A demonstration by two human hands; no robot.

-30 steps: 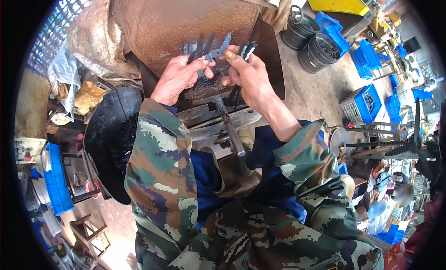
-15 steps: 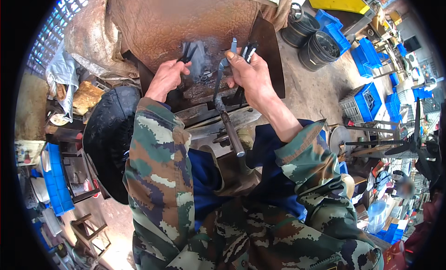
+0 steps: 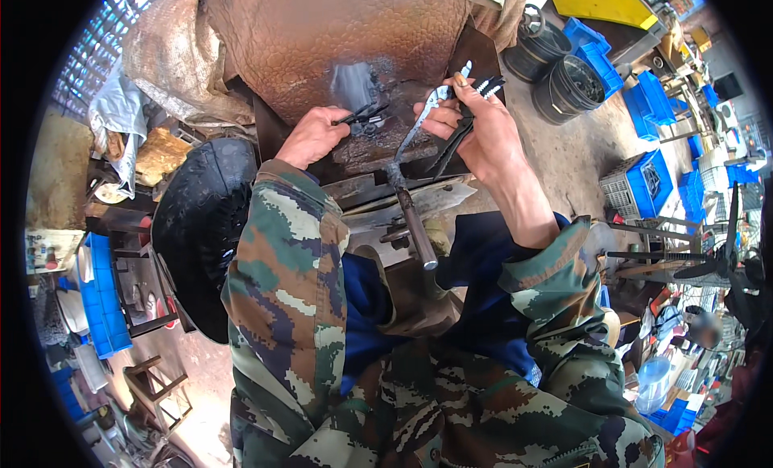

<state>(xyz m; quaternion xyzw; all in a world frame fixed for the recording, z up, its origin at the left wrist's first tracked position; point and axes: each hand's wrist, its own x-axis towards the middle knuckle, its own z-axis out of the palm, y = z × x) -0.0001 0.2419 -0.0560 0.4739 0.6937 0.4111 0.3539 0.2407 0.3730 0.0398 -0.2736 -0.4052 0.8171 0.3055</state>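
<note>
Your left hand (image 3: 316,138) has its grip closed on thin black metal pieces (image 3: 366,113), over the dark, dirty surface (image 3: 359,156); your right hand (image 3: 491,138) pinches one shiny grey curved metal strip (image 3: 415,128), and also holds a bundle of black toothed metal pieces (image 3: 452,146); this bundle spreads, so a looser hold could drop one; the strip's lower end is near the brown round metal bar (image 3: 415,223), so lowering the hand could knock it.

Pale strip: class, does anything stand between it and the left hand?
Dark pieces jut from the left hand toward the strip, and fingertips of the right hand show beside it. Nothing else visible stands between.
</note>
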